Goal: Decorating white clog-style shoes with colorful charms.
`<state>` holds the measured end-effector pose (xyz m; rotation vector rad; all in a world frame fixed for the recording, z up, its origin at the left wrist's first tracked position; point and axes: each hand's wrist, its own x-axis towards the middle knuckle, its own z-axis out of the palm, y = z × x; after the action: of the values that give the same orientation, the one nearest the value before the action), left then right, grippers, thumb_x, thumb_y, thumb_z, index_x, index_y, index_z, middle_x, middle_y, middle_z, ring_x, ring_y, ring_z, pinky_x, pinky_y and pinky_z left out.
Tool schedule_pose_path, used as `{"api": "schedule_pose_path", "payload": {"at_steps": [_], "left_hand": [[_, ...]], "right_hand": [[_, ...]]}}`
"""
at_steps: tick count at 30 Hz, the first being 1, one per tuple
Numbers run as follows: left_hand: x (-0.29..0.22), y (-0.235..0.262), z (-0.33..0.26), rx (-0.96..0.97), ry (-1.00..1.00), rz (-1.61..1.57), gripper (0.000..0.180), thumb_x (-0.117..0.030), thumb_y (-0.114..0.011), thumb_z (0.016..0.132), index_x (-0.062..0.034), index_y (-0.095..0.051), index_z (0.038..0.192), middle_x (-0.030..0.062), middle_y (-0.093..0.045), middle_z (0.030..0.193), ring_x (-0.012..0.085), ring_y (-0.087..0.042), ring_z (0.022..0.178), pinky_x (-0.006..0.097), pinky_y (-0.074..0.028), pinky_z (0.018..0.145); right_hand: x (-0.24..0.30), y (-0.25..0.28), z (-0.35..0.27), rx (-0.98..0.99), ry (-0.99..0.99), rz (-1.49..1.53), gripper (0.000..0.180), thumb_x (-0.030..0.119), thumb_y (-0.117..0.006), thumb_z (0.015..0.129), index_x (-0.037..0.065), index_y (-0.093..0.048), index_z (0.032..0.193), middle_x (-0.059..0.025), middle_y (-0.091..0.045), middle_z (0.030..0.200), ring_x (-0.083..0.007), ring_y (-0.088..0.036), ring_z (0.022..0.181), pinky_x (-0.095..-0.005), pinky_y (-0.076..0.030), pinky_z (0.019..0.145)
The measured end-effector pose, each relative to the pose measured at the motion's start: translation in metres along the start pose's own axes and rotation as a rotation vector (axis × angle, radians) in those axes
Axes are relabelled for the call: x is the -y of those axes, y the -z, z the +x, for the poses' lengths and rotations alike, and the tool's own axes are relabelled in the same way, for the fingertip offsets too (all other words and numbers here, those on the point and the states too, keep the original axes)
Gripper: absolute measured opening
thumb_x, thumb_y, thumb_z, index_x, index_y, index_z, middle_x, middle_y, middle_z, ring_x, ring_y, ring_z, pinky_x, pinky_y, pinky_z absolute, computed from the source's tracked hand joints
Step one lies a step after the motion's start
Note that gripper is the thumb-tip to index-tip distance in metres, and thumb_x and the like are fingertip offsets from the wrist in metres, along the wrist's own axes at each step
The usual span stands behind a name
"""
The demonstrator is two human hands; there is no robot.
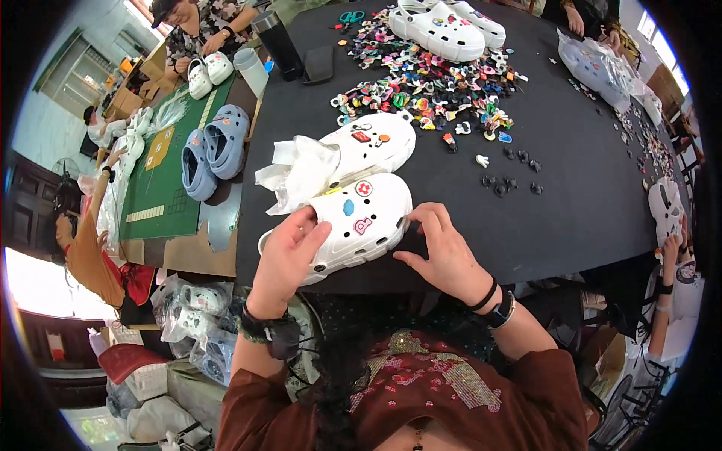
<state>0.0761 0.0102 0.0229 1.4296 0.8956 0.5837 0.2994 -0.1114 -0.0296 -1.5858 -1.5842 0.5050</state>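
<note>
A white foam clog (387, 207) lies on the black table in front of me, toe to the right. On its upper sit a round red-and-white charm (364, 188), a blue cloud-shaped charm (349, 207) and a pink charm (362, 226). My left hand (289, 248) grips the clog by its foot opening, some fingers hidden inside. At the toe, my right hand (444, 252) touches the clog with bent fingers, thumb spread away. Just behind lies the matching white clog (387, 143), with red and orange charms and white wrapping (304, 169) at its opening.
Colourful shoe charms (429, 90) lie heaped farther back, beside another white clog pair (444, 31). Several small black pieces (511, 184) and a white charm (481, 160) lie right of my clogs. A black tumbler (277, 45) stands back left; blue clogs (226, 139) rest on a green mat. Other people work around.
</note>
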Motion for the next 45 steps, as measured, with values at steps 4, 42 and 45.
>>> {"api": "schedule_pose_path", "payload": {"at_steps": [4, 42, 45], "left_hand": [[-0.004, -0.012, 0.017, 0.026, 0.247, -0.427, 0.037, -0.016, -0.057, 0.098, 0.0072, -0.055, 0.126, 0.0121, -0.066, 0.115, 0.0182, -0.066, 0.100, 0.031, -0.051, 0.090], [0.019, -0.016, 0.027, -0.079, 0.169, -0.370, 0.037, -0.014, -0.064, 0.095, 0.0048, -0.056, 0.125, 0.0110, -0.065, 0.118, 0.0176, -0.063, 0.105, 0.031, -0.051, 0.089], [0.013, -0.018, 0.026, -0.074, 0.174, -0.394, 0.037, -0.014, -0.064, 0.094, 0.0050, -0.056, 0.125, 0.0111, -0.065, 0.118, 0.0167, -0.063, 0.104, 0.030, -0.051, 0.087]], "right_hand": [[-0.003, -0.005, 0.003, -0.036, -0.007, -0.038, 0.048, 0.010, -0.078, 0.077, 0.002, -0.050, 0.115, -0.0178, -0.050, 0.114, -0.0366, -0.058, 0.100, -0.0408, -0.051, 0.084], [-0.134, 0.100, 0.064, -0.098, -0.094, -0.462, 0.018, 0.017, -0.072, 0.082, 0.003, -0.065, 0.091, -0.0146, -0.062, 0.093, -0.0341, -0.062, 0.091, -0.0431, -0.049, 0.079], [-0.126, 0.098, 0.063, -0.101, -0.117, -0.454, 0.014, 0.013, -0.071, 0.081, 0.003, -0.063, 0.087, -0.0159, -0.064, 0.087, -0.0345, -0.062, 0.089, -0.0431, -0.049, 0.078]]}}
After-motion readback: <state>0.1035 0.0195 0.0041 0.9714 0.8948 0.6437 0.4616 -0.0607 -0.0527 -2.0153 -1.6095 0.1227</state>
